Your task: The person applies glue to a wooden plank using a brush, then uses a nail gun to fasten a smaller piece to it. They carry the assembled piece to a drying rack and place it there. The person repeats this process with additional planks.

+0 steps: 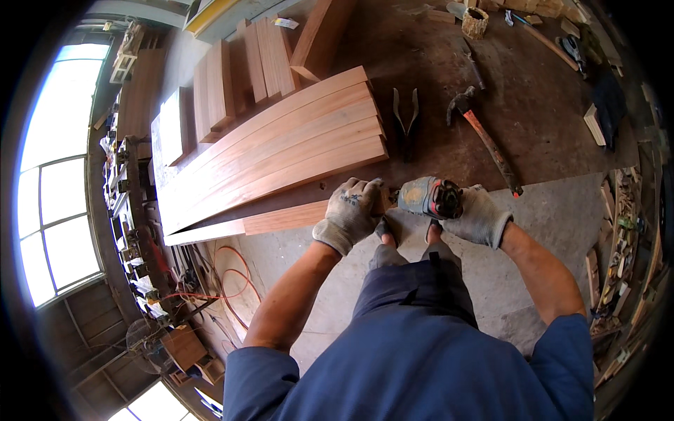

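Step in hand, as I judge it: working the near end of a narrow board with a handheld power tool. The board lies along the near edge of the brown table, running from the left hand out toward 9 o'clock. Left hand, gloved, is closed over the board near its end, fingers curled on top; thumb hidden. Right hand, also gloved, sits at 3 o'clock from the left, gripping the tool's rear; most of its fingers are hidden. Tool nose points to 9 o'clock, right by the board end; contact or running, can't tell. Tool type unclear too.

Overlapping wide boards fan out at 10–11 o'clock from the left hand. Pliers at 1 o'clock, legs apart; hammer at 2 o'clock, head away from the person. Neither is being touched.

Next move probably calls for a firm left hold, the tool kept square to the board end, and left fingertips clear of its nose. Likely slip: board shifting under the tool's push.
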A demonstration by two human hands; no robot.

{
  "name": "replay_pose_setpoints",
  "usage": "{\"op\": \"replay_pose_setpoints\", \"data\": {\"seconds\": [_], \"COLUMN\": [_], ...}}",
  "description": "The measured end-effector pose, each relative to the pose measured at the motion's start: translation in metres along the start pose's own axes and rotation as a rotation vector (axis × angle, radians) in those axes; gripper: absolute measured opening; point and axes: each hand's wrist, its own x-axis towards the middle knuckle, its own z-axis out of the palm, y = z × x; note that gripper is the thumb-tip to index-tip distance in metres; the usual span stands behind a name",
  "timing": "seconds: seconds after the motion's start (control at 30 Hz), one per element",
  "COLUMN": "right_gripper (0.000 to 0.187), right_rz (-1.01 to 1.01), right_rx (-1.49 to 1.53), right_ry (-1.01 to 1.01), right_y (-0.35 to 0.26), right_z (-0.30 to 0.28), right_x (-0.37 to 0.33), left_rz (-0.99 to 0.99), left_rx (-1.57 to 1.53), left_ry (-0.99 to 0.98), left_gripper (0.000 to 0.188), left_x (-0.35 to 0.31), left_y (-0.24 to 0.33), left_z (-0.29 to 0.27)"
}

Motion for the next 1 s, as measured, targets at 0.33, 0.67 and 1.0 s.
{"op": "replay_pose_setpoints", "data": {"seconds": [0.33, 0.67, 1.0], "right_gripper": [0.036, 0.031, 0.02], "right_rz": [0.004, -0.017, -0.048], "right_rx": [-0.007, -0.038, -0.142], "right_ry": [-0.009, 0.017, -0.032], "right_y": [-0.0035, -0.0035, -0.0046], "right_z": [-0.0025, -0.0034, 0.0009], "right_x": [0.0014, -0.0029, -0.0054], "left_rz": [0.007, -0.004, 0.004], "left_rx": [-0.009, -0.011, 0.004], "left_ry": [0.021, 0.014, 0.016], "left_gripper": [0.058, 0.057, 0.059], "left_x": [-0.0012, -0.0002, -0.0009], "left_y": [-0.0028, 0.0009, -0.0013], "left_z": [0.0042, 0.0004, 0.0019]}}
